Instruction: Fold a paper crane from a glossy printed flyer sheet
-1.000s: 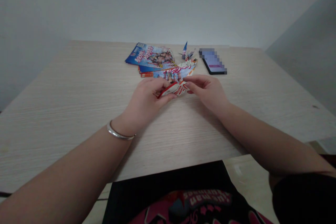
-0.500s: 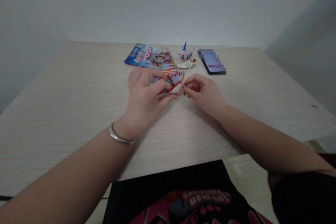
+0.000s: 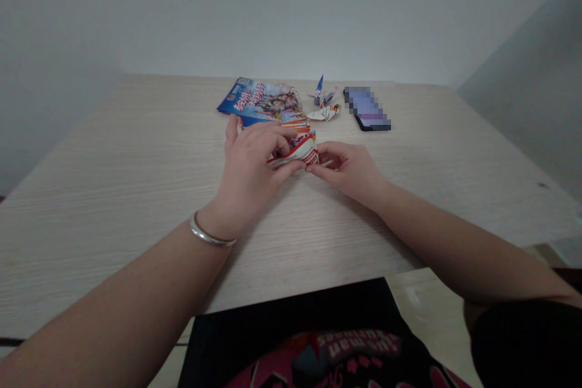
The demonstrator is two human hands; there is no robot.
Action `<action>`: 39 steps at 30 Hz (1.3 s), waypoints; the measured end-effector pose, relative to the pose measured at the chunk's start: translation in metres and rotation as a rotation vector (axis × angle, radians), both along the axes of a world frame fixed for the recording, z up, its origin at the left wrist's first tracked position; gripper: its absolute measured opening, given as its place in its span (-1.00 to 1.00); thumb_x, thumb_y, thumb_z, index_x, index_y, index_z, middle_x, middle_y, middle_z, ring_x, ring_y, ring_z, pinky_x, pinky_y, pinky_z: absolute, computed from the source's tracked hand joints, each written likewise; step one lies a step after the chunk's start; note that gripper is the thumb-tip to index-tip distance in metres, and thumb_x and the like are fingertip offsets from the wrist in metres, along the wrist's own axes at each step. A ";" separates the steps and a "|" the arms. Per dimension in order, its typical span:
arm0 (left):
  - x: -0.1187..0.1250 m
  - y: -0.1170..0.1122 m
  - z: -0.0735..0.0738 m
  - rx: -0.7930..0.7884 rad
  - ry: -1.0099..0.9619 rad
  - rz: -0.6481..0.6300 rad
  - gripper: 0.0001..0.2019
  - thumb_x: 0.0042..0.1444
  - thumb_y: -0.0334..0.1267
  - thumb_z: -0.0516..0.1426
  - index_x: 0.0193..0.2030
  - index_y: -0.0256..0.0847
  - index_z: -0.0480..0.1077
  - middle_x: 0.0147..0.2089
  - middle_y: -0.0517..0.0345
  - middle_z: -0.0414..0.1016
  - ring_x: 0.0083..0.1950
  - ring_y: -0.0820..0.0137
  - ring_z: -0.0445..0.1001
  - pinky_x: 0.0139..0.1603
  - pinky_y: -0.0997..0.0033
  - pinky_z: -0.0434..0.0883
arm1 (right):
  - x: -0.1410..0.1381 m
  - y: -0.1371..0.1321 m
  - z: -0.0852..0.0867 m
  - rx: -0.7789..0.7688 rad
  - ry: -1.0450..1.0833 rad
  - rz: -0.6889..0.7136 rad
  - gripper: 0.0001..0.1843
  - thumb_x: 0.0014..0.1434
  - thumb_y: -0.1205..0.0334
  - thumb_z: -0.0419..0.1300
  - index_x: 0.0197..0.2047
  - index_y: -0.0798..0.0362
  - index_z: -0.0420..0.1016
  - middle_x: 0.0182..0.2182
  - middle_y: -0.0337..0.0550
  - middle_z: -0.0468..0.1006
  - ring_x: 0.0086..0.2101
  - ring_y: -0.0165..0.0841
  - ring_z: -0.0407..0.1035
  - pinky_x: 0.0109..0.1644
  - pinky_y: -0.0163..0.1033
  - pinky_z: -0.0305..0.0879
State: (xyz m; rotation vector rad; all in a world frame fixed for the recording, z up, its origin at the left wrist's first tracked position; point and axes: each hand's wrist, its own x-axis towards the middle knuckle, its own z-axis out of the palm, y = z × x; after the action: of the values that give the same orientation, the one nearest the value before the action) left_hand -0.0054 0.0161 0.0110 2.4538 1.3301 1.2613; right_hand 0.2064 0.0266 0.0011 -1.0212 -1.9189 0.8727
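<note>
A piece of folded printed paper [image 3: 305, 150], white, red and blue, is between my two hands near the middle of the table. My left hand [image 3: 257, 154] grips its left part, thumb in front and fingers behind and over it. At its right end my right hand [image 3: 348, 165] pinches the edge between thumb and fingers. Part of the paper is hidden behind the left fingers. Just beyond lie printed leaflets [image 3: 261, 100] with a blue cover, and two folded paper cranes [image 3: 325, 110] sit to their right.
A phone [image 3: 367, 109], its screen blurred out, lies at the back right of the pale wooden table [image 3: 150, 194]. The wall [image 3: 282, 12] rises right behind the table. A silver bangle [image 3: 211, 233] circles my left wrist.
My right thumb has moved slightly left and down along the paper's right end. The paper's front flap now stands up more, showing more of its white and red side.
</note>
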 end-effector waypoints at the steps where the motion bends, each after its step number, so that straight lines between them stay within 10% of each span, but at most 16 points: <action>1: 0.000 0.000 0.000 0.006 0.003 0.002 -0.71 0.16 -0.21 0.36 -0.33 -0.05 0.28 -0.05 0.21 0.65 0.09 0.17 0.57 0.49 -0.29 0.02 | 0.000 0.000 0.000 -0.004 -0.008 0.006 -0.85 0.16 0.17 0.34 -0.20 -0.02 0.68 -0.29 -0.24 0.72 -0.35 -0.39 0.54 -0.24 -0.25 0.51; 13: -0.001 0.001 0.000 -0.063 0.079 -0.018 -0.35 0.06 -0.13 0.42 0.25 -0.08 0.30 -0.05 0.08 0.66 0.04 0.12 0.59 0.31 -0.08 0.28 | 0.003 0.003 0.000 0.015 0.072 0.000 -0.84 0.18 0.18 0.32 -0.22 -0.04 0.74 -0.25 -0.19 0.74 -0.28 -0.35 0.57 -0.20 -0.22 0.58; 24: -0.004 0.007 -0.009 -0.080 0.214 0.022 -0.85 0.13 -0.14 0.32 -0.19 -0.09 0.56 -0.24 0.09 0.64 -0.11 0.11 0.56 0.05 0.04 0.40 | 0.004 0.004 -0.002 -0.002 0.095 -0.068 -0.86 0.13 0.16 0.35 -0.26 -0.01 0.72 -0.29 -0.19 0.72 -0.28 -0.34 0.55 -0.21 -0.22 0.56; 34: 0.001 0.002 -0.001 -0.059 0.084 -0.023 -0.68 0.11 -0.19 0.34 0.01 -0.02 0.48 0.09 0.05 0.62 0.16 0.01 0.52 0.35 -0.18 0.24 | 0.003 -0.001 0.005 0.185 0.080 -0.132 -0.89 0.19 0.17 0.33 -0.29 -0.09 0.73 -0.31 -0.23 0.73 -0.28 -0.35 0.55 -0.27 -0.27 0.49; 39: 0.003 -0.004 0.008 0.022 0.035 -0.053 -0.85 0.24 -0.06 0.27 -0.13 0.01 0.49 -0.06 0.16 0.65 0.03 0.15 0.56 0.26 -0.06 0.32 | 0.003 -0.004 0.011 0.363 -0.086 -0.103 -0.86 0.27 0.16 0.30 -0.26 -0.09 0.72 -0.24 -0.19 0.74 -0.20 -0.28 0.58 -0.10 -0.16 0.52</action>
State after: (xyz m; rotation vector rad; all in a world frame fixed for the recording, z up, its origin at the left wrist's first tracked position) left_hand -0.0024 0.0120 0.0187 2.5194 1.2565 1.2326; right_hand 0.2090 0.0224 0.0122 -0.9371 -1.9833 0.4062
